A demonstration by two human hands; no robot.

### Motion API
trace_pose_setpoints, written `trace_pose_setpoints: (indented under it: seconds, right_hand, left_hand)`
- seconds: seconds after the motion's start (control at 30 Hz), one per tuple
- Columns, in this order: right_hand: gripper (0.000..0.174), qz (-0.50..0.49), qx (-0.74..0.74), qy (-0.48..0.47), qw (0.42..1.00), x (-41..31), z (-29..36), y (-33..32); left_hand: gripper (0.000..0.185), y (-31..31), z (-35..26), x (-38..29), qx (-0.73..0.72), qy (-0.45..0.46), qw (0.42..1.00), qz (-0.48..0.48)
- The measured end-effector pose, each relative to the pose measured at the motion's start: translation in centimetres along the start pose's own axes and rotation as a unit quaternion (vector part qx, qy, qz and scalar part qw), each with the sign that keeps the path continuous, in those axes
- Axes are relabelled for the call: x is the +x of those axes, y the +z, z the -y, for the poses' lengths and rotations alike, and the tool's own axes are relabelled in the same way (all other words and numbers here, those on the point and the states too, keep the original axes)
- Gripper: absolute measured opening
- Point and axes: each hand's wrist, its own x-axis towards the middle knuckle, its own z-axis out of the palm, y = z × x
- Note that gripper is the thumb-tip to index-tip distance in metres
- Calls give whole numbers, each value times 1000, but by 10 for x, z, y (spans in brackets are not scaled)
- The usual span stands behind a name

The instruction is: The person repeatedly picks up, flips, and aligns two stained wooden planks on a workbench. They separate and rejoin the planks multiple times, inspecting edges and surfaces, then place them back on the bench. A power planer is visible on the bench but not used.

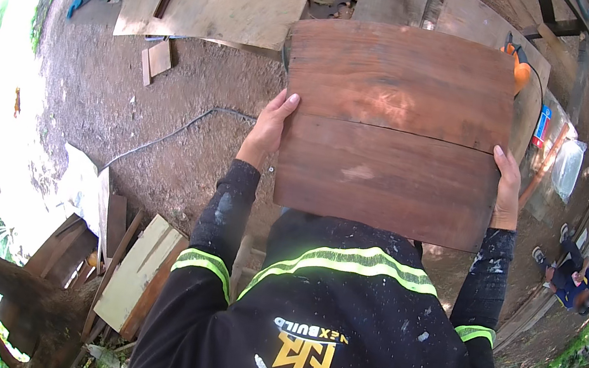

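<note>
A reddish-brown wooden panel (385,170) is held up in front of my body, with a dark seam running across its middle. My left hand (271,123) grips its left edge, the thumb lying on the near face. At the opposite edge my right hand (506,183) has hold of it in the same way, a little below the seam. The fingers of both hands are largely hidden behind the wood. Pale worn patches show on the panel's surface. Its lower edge comes close to my dark jacket (329,320).
Beyond the panel are plywood sheets (253,14) and an orange power tool (519,73) with a cord. A grey cable (186,126) crosses the dirt ground. Boards (136,274) lean near a tree trunk (54,307) at left. Two people (568,276) sit at right, near a clear plastic bag (567,170).
</note>
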Motion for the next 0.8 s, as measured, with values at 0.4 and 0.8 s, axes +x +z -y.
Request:
trace_pose_setpoints:
  seconds: [0.4,0.8]
  right_hand:
    - [62,28,17,-8,999,5,15,-20]
    - [42,-77,-158,-111,978,-14,-26,-22]
  left_hand:
    - [45,22,-13,-9,24,26,999,17]
    - [42,25,-22,-11,80,70,994,40]
